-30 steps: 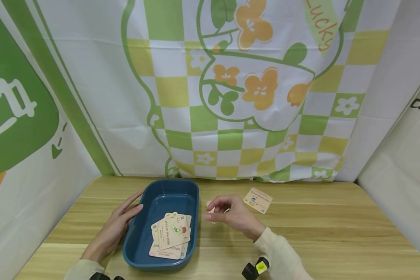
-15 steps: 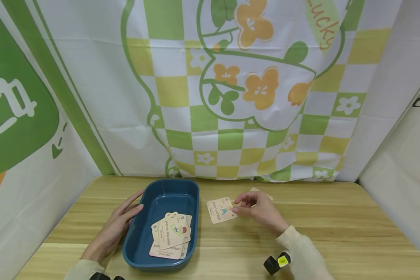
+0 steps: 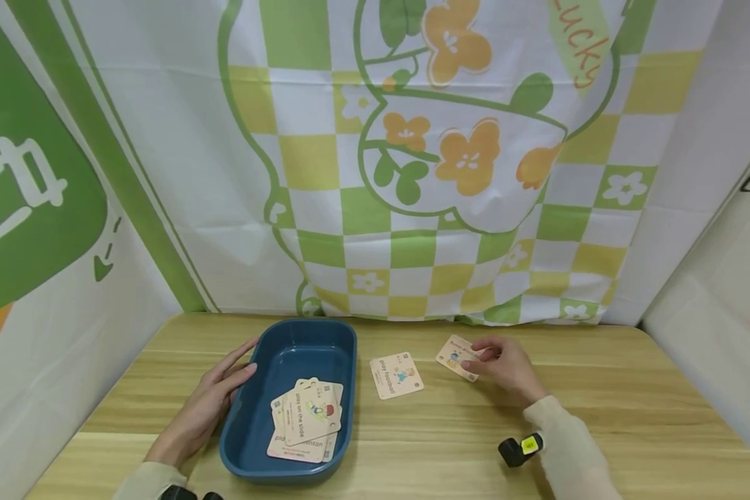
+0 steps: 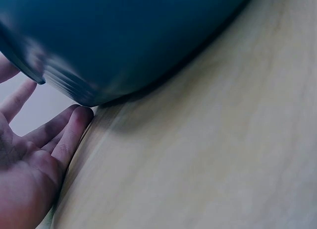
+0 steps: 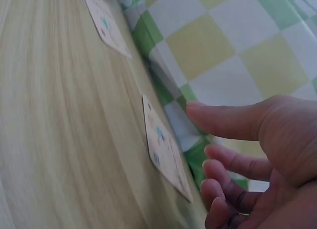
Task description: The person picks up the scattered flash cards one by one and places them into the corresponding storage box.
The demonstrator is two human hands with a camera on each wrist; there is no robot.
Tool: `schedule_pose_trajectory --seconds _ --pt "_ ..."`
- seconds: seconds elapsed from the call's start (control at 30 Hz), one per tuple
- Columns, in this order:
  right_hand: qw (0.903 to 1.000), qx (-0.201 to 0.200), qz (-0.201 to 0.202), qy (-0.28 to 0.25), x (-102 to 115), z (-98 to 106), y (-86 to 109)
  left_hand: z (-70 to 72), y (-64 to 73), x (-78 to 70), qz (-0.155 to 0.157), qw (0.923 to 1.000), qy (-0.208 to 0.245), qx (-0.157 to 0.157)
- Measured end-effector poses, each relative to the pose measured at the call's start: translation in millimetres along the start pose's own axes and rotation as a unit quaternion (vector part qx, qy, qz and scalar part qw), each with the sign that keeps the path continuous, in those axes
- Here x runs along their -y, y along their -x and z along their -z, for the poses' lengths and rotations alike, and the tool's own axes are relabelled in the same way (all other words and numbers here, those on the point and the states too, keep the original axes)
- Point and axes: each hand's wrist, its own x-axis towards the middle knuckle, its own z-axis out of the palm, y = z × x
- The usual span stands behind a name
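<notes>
A deep blue tray [image 3: 306, 362] holds several overlapping picture cards [image 3: 312, 420], the top one reading "play on the slide". My left hand [image 3: 206, 399] rests against the tray's left side, thumb by the rim; the left wrist view shows its straight fingers [image 4: 72, 135] at the tray's outer wall. Over the far-right card [image 3: 455, 355] my right hand [image 3: 506, 367] hovers, covering part of it. In the right wrist view the thumb [image 5: 225, 121] stands apart from bent fingers with nothing between, and that card [image 5: 166, 144] lies flat below. Between tray and hand lies a "play football" card [image 3: 396, 376].
The wooden table [image 3: 425, 444] ends at a patterned cloth [image 3: 412, 278] hanging along the back. White cloth panels with printed designs enclose the left and right sides. A black wrist device [image 3: 519, 450] is worn at my right sleeve.
My right hand let go of the "play football" card beside the tray and moved right to the far card. The left hand and tray have not moved.
</notes>
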Motion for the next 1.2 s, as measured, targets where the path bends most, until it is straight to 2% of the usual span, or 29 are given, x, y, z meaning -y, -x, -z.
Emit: schedule_pose_trajectory --seconds 0.27,0.6,0.87,1.07,1.2 --pt "0.9993 0.017 -0.025 0.021 -11 3 -3.2 0.8 0.0 -1.7 0.001 1.0000 -0.001 0.000" --pt "0.9975 0.030 -0.025 0.058 -17 -2 -3.4 -0.9 -0.3 -1.8 0.005 1.0000 0.005 0.001" --pt "0.9967 0.025 -0.034 0.069 -16 -2 -3.7 -1.8 -1.0 -1.9 0.002 1.0000 0.007 0.001" --pt "0.9949 0.036 -0.057 0.075 -14 -1 -2.4 -1.3 -0.3 -2.4 0.002 1.0000 0.000 0.001" --pt "0.9934 0.042 -0.059 0.089 -12 0 -1.8 -1.2 -0.5 -1.6 0.001 1.0000 0.000 -0.001"
